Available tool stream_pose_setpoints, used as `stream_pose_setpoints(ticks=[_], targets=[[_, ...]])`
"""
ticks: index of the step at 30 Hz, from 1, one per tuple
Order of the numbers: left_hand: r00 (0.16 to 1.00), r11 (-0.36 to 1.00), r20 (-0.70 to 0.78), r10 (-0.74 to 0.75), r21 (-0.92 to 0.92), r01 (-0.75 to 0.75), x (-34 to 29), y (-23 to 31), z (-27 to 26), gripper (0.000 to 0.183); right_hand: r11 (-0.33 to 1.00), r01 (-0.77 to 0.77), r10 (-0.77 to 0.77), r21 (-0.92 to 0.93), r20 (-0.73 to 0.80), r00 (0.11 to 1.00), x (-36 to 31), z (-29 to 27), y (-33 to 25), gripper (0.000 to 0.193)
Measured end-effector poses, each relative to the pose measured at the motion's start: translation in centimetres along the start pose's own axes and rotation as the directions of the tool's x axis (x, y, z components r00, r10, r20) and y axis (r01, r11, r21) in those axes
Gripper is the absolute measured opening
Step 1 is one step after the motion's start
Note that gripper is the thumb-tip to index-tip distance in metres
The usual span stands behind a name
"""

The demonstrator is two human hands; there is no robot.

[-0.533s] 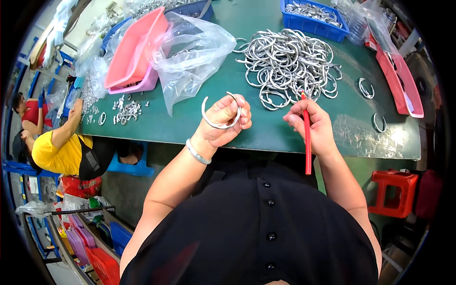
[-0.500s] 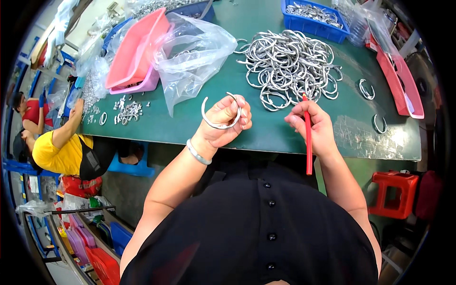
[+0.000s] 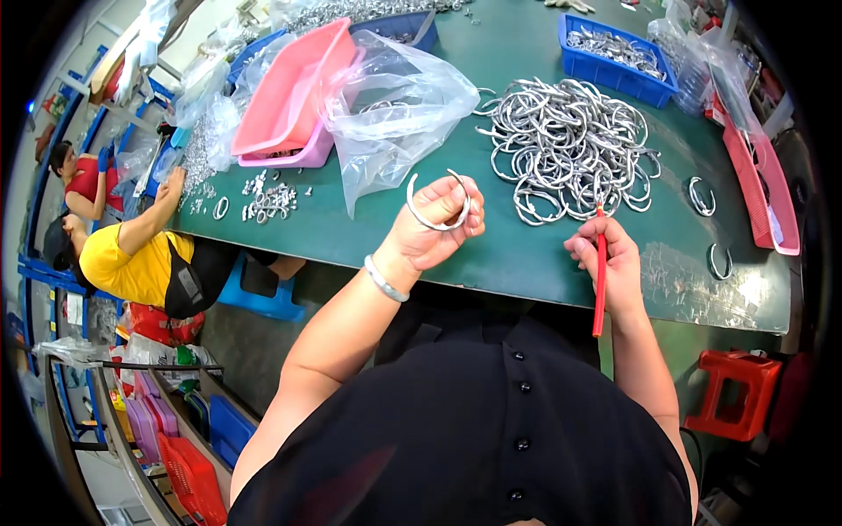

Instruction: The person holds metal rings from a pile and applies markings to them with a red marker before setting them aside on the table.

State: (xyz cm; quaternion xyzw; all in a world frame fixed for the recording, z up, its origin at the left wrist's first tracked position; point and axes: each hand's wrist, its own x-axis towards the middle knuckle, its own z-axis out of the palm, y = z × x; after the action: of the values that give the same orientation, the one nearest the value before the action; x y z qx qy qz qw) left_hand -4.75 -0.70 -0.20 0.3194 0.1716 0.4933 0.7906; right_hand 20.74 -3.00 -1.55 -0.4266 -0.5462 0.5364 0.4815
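Observation:
My left hand is closed on an open silver bangle, its gap facing away from me, held above the table's near edge. A red pencil-like stick is pinched in my right hand; its tip points away, towards the heap, and its other end hangs past the table edge. Just beyond both hands lies a large heap of silver bangles. Two single bangles lie apart to the right: one farther off, the other nearer.
On the green table are stacked pink trays, a clear plastic bag, small metal parts, a blue bin and a pink basket. A co-worker in yellow sits at left. A red stool stands at right.
The whole view has shifted, so the table and things appear farther right and lower. Both hands keep their hold on the bangle and the red stick, with little other movement.

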Motion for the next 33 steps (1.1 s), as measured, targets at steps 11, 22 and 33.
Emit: stream_pose_setpoints(ticks=[11,22,33], targets=[[0.532,0.219,-0.092,0.842,0.959,-0.181,3.8,14.5,-2.7,0.013,1.000,0.020,-0.021,-0.008,-0.042,0.999,-0.2,-0.3,0.6,0.010],[0.790,-0.500,-0.082,0.607,0.734,0.460,4.7,12.6,-4.2,0.029,0.922,0.273,-0.324,-0.274,-0.163,0.932,2.4,-2.9,-0.5,0.006],[0.755,-0.606,0.329,0.567,0.788,0.112,1.3,8.6,-0.4,0.016,0.265,0.388,-0.604,-0.882,0.162,0.780,9.9,-6.3,-2.7,0.014]])
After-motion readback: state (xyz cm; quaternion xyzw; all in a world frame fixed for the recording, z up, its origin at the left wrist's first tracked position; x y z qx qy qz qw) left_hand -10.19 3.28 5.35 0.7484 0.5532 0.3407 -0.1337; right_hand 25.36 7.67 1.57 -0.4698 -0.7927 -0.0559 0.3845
